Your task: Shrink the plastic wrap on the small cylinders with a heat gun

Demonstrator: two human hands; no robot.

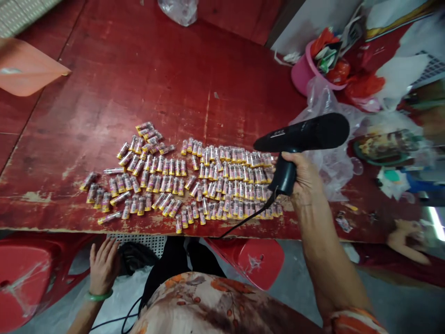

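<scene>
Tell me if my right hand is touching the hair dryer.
Touching: the head view shows the right hand gripping the hair dryer by its handle.

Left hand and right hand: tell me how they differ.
The right hand grips a black hair dryer; the left hand is open, with nothing visible in it. The right hand is over the red table; the left hand is short of its near edge. The left hand has a green bangle at its wrist; the right hand has none. Both are ungloved.
</scene>
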